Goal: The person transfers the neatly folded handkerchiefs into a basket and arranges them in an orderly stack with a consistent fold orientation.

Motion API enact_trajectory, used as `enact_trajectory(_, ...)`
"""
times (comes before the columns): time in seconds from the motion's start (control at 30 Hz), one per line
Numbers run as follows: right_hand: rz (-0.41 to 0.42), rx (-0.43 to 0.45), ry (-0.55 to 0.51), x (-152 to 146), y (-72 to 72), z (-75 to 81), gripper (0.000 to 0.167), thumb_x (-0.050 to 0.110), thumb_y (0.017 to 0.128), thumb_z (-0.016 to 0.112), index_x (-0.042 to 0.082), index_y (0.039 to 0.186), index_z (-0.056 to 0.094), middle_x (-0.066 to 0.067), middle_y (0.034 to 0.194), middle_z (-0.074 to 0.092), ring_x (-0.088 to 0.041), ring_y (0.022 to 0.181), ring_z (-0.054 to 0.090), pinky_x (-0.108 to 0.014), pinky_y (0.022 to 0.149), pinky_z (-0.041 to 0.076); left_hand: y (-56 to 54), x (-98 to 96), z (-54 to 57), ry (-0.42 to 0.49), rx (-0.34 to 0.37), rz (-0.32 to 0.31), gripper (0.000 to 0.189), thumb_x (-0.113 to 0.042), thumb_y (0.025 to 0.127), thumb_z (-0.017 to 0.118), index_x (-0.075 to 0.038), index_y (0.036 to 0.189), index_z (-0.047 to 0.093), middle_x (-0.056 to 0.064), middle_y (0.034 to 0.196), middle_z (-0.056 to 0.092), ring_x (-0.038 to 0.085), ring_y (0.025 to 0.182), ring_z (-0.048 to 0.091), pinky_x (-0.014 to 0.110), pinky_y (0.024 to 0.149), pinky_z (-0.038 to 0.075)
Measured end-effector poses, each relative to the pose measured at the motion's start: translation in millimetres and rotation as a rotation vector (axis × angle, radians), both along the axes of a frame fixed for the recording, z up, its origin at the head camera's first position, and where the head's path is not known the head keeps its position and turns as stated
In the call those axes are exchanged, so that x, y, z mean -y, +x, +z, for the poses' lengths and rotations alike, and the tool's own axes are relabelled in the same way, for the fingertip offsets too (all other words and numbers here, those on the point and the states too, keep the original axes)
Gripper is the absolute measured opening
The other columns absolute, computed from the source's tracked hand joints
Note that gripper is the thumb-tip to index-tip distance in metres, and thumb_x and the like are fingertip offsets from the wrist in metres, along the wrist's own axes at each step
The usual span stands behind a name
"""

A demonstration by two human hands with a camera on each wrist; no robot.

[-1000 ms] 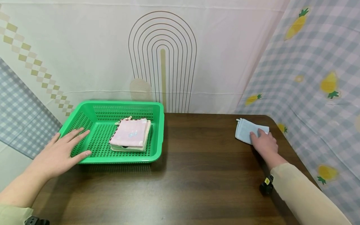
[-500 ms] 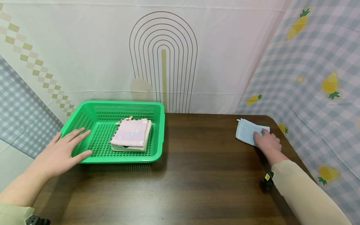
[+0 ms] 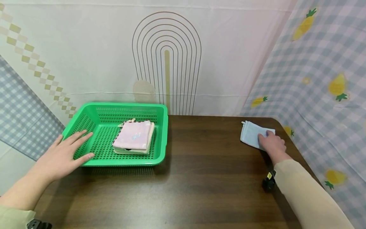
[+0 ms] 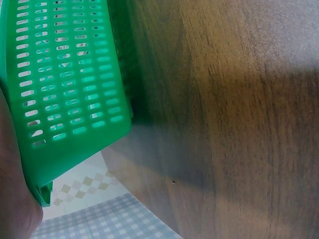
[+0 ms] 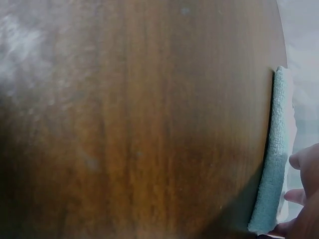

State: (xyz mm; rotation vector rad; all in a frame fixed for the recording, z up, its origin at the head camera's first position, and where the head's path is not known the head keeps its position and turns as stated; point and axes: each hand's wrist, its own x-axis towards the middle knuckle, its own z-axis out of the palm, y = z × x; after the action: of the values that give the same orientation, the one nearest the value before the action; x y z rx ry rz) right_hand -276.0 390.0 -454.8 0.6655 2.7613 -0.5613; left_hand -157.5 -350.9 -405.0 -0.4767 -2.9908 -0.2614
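Observation:
A green plastic basket [image 3: 164, 133] with slotted walls stands at the table's left. My left hand [image 3: 58, 159] rests across its left front corner, fingers spread and straight. Inside the basket lies a small stack of folded towels [image 3: 132, 136], the top one pink with a dark-edged border. Far to the right, a folded light blue towel [image 3: 251, 135] lies flat on the table. The thumb and fingers of my right hand [image 3: 273, 144] touch its near right part. In the right wrist view, fingertips [image 5: 296, 160] meet the blue towel; whether they pinch it is unclear.
The dark wooden table [image 3: 200, 178] spans the space between the basket and the blue towel. A white cloth backdrop [image 3: 220, 57] hangs along its back edge. A checked curtain [image 3: 320, 111] borders the right side.
My right hand has shifted slightly rightward over the blue towel. The left hand and the basket keep their places.

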Motion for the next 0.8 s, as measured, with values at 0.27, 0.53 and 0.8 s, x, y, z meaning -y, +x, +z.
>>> enact_trajectory(0.27,0.013,-0.005,0.053,-1.0,-2.4,-2.0,0.082,0.057,0.101,0.031,-0.003,0.155,0.018,-0.043,0.142,0.027,-0.06,0.123,0.029,-0.068,0.099,0.031,0.8,0.3,0.7,0.003,-0.004,0.004,0.082,-0.052,0.093,0.062,-0.023,0.159,0.024,0.018,0.158,0.03,0.046,0.139,0.035,0.05,0.119,-0.015)
enact_trajectory(0.53,0.047,-0.035,0.079,-3.7,-6.8,-3.8,0.078,0.053,0.101,0.039,-0.004,0.152,0.027,-0.044,0.14,0.028,-0.059,0.122,0.03,-0.068,0.098,0.034,1.5,0.0,1.2,0.001,0.0,0.009,0.081,-0.052,0.093,0.062,-0.023,0.159,0.024,0.018,0.159,0.029,0.045,0.139,0.034,0.05,0.119,-0.014)
enact_trajectory(0.8,0.049,-0.06,-0.001,-8.3,-9.3,-1.2,0.074,0.047,0.099,0.049,-0.006,0.148,0.033,-0.04,0.144,0.032,-0.056,0.126,0.034,-0.066,0.103,0.033,0.2,-0.9,1.8,0.0,0.006,0.009,0.081,-0.052,0.093,0.062,-0.022,0.159,0.026,0.018,0.158,0.03,0.045,0.14,0.034,0.049,0.119,-0.014)
